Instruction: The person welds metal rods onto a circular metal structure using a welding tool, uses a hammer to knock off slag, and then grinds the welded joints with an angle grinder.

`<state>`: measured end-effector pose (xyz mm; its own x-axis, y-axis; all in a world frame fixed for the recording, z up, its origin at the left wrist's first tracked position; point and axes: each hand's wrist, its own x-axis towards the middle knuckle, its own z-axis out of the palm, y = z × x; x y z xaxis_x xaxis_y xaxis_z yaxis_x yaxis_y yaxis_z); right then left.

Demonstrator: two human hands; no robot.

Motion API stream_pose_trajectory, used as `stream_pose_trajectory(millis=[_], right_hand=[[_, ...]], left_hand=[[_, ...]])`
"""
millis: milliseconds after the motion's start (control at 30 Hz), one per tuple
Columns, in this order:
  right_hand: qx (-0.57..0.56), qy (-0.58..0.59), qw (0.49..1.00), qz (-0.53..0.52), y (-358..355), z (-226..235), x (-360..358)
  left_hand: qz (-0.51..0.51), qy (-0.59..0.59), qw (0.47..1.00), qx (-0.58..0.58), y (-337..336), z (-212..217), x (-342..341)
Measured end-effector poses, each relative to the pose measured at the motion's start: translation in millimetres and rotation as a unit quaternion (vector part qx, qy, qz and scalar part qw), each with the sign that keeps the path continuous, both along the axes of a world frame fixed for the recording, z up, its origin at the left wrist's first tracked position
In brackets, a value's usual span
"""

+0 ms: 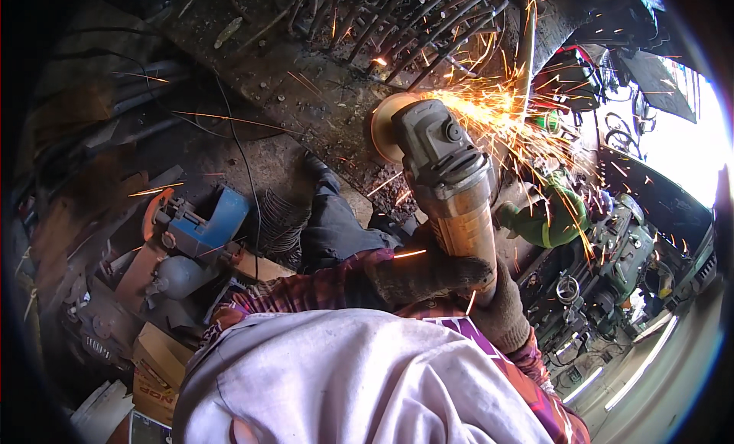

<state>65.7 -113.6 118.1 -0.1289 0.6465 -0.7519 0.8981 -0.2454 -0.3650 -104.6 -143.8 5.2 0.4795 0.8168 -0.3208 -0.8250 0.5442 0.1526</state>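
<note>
My left hand (432, 280), in a dark knit glove, is closed around the lower body of an angle grinder (465, 222). Behind it, at the tool's rear end, my right hand (503, 315) grips the handle in a brownish glove. The grinder points away from me, its round disc (386, 127) at the far end. Bright orange sparks (493, 108) spray to the right from the grinder head. Just beyond lies a row of dark metal bars (413, 24). The grinder head hides the exact spot where the disc meets metal.
A blue machine (214, 222) with a black cable (238, 157) stands at left. Below it are a cardboard box (157, 371) and a white bucket (103, 413). Greenish-grey machinery (612, 253) fills the right side, beside a rounded green shape (550, 215) among the sparks.
</note>
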Motion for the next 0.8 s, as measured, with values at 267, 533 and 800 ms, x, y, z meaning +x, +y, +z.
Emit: stream_pose_trajectory(millis=[267, 533, 800], right_hand=[[0.035, 0.045, 0.998, 0.028, -2, -4, -1], [0.042, 0.051, 0.997, 0.047, 2, -1, -5], [0.046, 0.038, 0.997, 0.04, -6, -6, 2]], left_hand=[[-0.013, -0.046, 0.998, -0.029, 4, 4, -8], [-0.017, -0.021, 1.0, -0.004, 7, 5, -9], [-0.03, -0.129, 0.99, -0.044, 7, 3, -8]])
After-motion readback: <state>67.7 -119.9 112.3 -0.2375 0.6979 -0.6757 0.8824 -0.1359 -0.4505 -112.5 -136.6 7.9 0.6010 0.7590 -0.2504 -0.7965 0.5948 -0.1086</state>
